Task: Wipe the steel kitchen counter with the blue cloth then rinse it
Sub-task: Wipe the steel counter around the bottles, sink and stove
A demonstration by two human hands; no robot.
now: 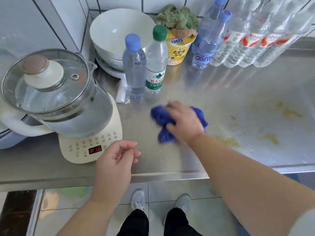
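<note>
We had the right hand (185, 123) flat on top of the cloth (166, 122), palm down with fingers spread over the bunched blue fabric, pressing it to the counter (213, 89) rather than pinching it, so the whole wad could drag across the steel. The cloth sat mid-counter, just at 6 o'clock from the two bottles (144, 65). The left hand (117, 157) hung empty near the front edge, fingers loosely curled, beside the kettle base (85, 147), probably kept clear of the wiping path. Yellow stains (271, 133) lay at 3 o'clock from the cloth, so we judged the wiping unfinished and the rinse not yet begun.
</note>
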